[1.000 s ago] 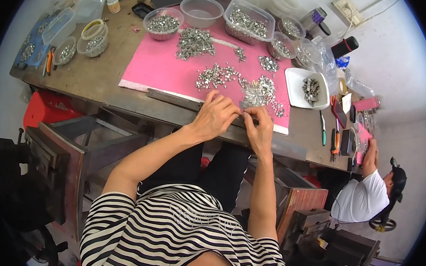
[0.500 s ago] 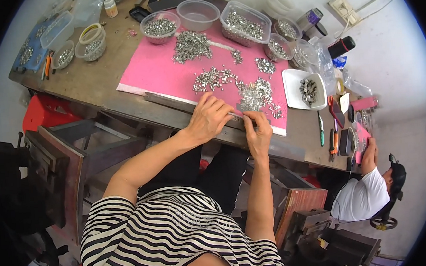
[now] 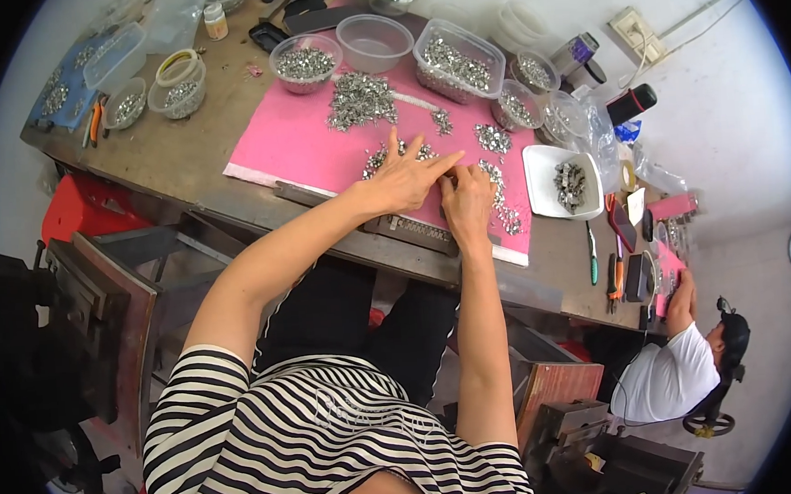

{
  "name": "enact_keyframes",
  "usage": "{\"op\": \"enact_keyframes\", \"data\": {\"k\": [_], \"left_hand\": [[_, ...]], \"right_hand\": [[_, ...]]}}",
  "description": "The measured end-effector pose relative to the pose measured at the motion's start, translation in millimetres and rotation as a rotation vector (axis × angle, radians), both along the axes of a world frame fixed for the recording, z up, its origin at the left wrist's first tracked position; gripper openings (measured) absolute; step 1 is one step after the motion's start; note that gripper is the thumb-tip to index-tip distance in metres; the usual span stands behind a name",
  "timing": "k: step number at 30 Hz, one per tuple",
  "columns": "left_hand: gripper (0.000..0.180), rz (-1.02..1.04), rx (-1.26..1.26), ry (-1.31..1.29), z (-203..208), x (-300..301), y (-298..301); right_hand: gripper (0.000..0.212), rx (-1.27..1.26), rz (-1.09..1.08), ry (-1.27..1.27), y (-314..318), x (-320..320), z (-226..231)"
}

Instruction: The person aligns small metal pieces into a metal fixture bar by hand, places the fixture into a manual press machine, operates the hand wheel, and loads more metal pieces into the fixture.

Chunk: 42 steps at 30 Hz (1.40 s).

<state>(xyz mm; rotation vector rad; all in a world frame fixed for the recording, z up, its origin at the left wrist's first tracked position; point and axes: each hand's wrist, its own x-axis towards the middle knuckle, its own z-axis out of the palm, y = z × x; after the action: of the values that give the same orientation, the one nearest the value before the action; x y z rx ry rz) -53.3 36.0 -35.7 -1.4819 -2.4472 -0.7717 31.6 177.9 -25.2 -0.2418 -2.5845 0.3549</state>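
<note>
Worn and brown, a wooden bench (image 3: pixel 181 151) carries a pink mat (image 3: pixel 307 139) that sets off the small silvery metal parts (image 3: pixel 361 98) heaped on it, making them easy to pick out. Clear tubs of the same parts (image 3: pixel 457 62) line the far edge within reach. The person's left hand (image 3: pixel 402 179) lies on the mat with fingers spread and forefinger extended toward the right hand (image 3: pixel 468 197), whose fingers curl down, pinching among scattered pieces; what they grip cannot be told. A white tray (image 3: pixel 562 182) sits just right of the mat.
</note>
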Motion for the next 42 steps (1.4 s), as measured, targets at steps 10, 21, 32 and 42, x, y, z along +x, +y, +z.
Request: {"op": "enact_keyframes", "data": {"k": [10,21,32,42], "left_hand": [[0.062,-0.050,0.076,-0.108,8.7,14.3,-41.1],[0.012,0.101,0.240,-0.002,-1.0,8.5,-23.8],[0.010,0.113,0.126,0.023,-1.8,4.5,-14.3],[0.015,0.074,0.141,-0.016,-3.0,1.5,-16.1]], "right_hand": [[0.010,-0.053,0.046,-0.008,3.3,2.7,0.8],[0.008,-0.081,0.163,-0.066,-9.9,26.7,11.7],[0.009,-0.305,0.164,-0.070,-2.0,38.6,8.2],[0.007,-0.303,0.181,0.005,-8.6,58.6,23.0]]}}
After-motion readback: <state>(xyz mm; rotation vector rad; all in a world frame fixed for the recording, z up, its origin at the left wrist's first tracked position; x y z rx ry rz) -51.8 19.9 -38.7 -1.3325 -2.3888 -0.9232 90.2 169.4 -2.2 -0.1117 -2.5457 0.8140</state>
